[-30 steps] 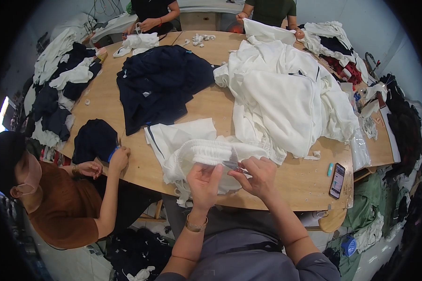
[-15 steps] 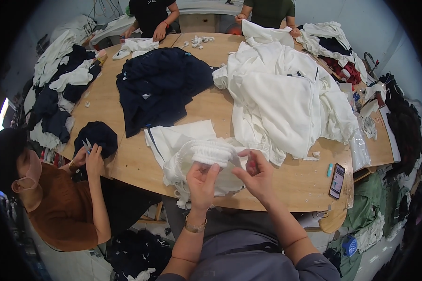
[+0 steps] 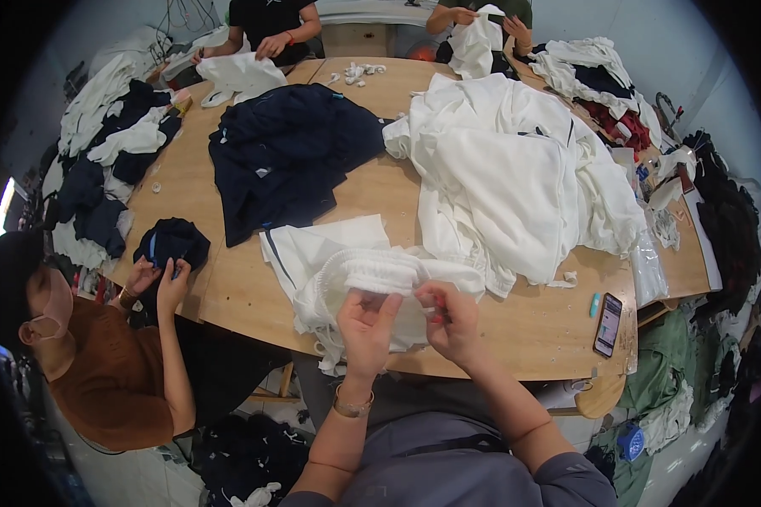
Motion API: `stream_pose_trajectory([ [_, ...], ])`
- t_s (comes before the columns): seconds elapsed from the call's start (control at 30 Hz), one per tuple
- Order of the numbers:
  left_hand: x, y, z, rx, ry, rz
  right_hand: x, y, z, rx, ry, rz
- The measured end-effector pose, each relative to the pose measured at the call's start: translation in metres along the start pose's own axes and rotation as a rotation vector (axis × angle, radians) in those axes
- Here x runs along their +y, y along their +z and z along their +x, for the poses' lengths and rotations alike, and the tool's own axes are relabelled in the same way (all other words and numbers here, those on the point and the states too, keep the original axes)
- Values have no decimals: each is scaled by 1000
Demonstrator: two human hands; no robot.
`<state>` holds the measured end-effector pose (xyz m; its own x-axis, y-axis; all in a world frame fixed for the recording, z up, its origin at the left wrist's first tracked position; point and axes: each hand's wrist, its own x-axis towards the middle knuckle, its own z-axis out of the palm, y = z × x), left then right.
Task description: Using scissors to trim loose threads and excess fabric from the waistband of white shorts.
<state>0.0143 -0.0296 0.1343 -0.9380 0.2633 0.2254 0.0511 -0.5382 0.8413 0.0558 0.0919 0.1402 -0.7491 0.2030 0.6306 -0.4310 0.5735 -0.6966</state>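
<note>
My left hand [image 3: 366, 331] pinches the gathered elastic waistband [image 3: 379, 272] of a white garment [image 3: 330, 232], its thumb lying along the band's near edge. The rest of that garment spreads flat on the table beyond, with a dark stripe down its left side. Close beside the band's right end is my right hand [image 3: 453, 328], fingers curled together near the cloth. Something small with red and dark parts shows among those fingers, too little of it to name.
A big white garment pile [image 3: 499, 186] lies right of a navy pile [image 3: 287, 152] on the wooden table [image 3: 254, 291]. A phone [image 3: 607, 325] rests at the right edge. At left a co-worker [image 3: 110, 372] handles navy cloth [image 3: 186, 232]; two more people work white cloth across the table.
My right hand has closed from spread fingers and moved slightly left, nearer the waistband. My left hand stays put. The co-workers across the table have lifted their white cloth.
</note>
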Motion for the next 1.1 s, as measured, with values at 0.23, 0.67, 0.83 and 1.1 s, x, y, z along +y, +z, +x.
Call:
stream_pose_trajectory([
  [0.23,0,-2,2,27,-15,19,0,-10,0,-49,235,137],
  [0.67,5,-1,2,12,-7,58,9,-20,5,-148,-25,-264],
  [0.83,8,0,1,-6,10,113,8,-22,8,-175,-75,-320],
  [1.1,3,-5,1,-1,-19,14,5,-21,10,-151,-3,-250],
])
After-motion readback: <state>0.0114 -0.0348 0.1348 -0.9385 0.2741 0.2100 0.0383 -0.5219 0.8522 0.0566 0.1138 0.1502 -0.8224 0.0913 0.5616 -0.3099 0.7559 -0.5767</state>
